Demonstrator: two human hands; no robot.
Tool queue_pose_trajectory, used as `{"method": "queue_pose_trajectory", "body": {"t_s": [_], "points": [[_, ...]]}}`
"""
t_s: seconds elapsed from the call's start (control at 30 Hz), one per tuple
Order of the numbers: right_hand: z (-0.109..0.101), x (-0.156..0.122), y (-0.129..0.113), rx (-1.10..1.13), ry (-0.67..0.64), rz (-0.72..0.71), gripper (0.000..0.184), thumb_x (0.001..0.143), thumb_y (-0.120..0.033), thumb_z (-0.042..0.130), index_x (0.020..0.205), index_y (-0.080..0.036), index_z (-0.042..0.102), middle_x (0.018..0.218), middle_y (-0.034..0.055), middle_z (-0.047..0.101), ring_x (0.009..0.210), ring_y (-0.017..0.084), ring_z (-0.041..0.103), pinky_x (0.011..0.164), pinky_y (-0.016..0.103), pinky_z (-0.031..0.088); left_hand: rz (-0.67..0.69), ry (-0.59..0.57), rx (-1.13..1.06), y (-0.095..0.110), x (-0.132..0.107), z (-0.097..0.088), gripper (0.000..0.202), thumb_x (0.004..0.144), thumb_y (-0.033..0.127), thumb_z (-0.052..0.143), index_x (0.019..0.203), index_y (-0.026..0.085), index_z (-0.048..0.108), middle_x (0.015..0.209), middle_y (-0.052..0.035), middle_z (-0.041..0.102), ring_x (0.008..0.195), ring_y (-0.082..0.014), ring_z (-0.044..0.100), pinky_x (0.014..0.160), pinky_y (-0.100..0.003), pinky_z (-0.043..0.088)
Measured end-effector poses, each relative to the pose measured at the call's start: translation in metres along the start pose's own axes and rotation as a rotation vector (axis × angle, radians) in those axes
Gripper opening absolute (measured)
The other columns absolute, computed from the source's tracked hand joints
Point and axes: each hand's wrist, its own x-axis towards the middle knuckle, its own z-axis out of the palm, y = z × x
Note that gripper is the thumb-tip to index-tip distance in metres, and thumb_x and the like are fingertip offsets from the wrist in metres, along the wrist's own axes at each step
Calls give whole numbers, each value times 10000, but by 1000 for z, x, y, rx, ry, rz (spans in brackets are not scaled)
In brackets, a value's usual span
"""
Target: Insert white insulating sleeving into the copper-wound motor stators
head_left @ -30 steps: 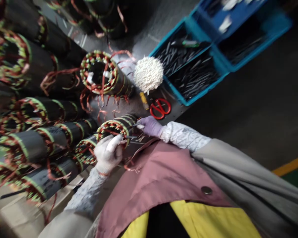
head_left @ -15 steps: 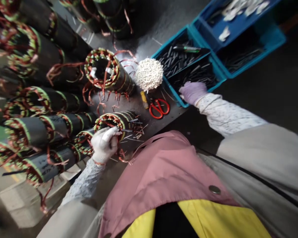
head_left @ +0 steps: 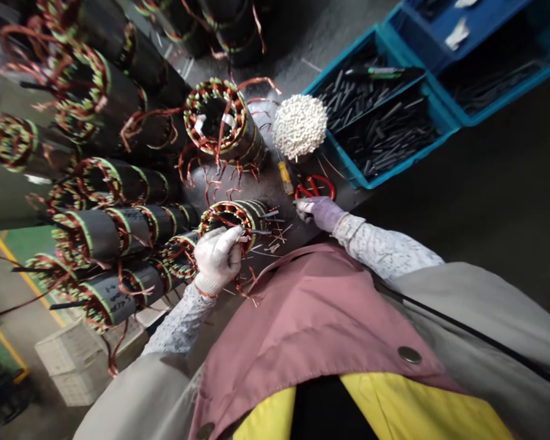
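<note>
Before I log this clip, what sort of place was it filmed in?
Probably a workshop or factory floor handling motor parts: copper-wound cylinders crowd the left side, blue bins hold short dark pieces, and yellow lines mark the floor.

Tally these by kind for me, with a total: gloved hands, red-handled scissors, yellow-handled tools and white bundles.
Gloved hands: 2, the left hand in white and the right hand in purple
Red-handled scissors: 1 pair
Yellow-handled tool: 1
White bundle: 1
Total: 5
</note>
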Motion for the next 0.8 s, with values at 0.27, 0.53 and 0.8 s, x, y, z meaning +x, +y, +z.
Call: {"method": "queue_pose_trajectory", "body": {"t_s": [0.27,0.53,0.8], "points": [[35,35,6,109,-36,13,66,801,-173,697,743,-143,686,623,33,674,583,132,620,656,286,575,14,-26,14,-1,-2,-2,271,843,130,524,1080,209,633,773,-12,771,711,-149,730,807,-292,575],[16,48,2,-248,-103,-180,225,743,-105,704,945,-139,797,908,58,769,879,198,712,909,303,557,9,-32,-12,0,-1,-2,305,849,132,526,1125,206,633,768,-17,759,678,-141,708,812,-295,575],[27,51,-1,-561,-219,-376,305,843,-169,631,1116,-191,766,1122,49,745,1090,204,686,1014,295,507,0,-36,-16,1,-2,-2,319,863,128,511,1151,215,615,792,-18,763,705,-136,713,833,-295,569]]}}
